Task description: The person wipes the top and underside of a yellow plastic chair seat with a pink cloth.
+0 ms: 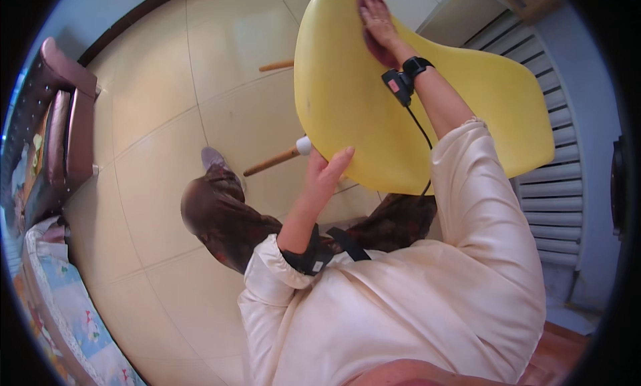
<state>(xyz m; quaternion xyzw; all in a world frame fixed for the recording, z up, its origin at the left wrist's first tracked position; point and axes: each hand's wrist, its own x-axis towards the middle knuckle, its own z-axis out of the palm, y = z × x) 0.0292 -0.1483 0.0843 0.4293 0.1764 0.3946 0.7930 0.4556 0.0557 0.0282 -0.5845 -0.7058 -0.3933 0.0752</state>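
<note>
A yellow molded chair [340, 100] with wooden legs [273, 160] lies tipped in front of me, its legs pointing left. My left hand [328, 170] grips the chair's lower left edge, with the thumb on the yellow surface and the fingers hidden behind. Near the top, my right hand [379, 23] presses a dark reddish cloth [373, 43] flat against the shell. A black device on a strap [398, 85] sits at my right wrist, and its cable hangs over the chair.
A white ribbed radiator [551, 188] runs along the wall at the right, close to the chair. At the left stand a dark tufted leather sofa [80, 135] and a cushion with patterned blue fabric [75, 296]. Pale tiles [150, 200] cover the floor.
</note>
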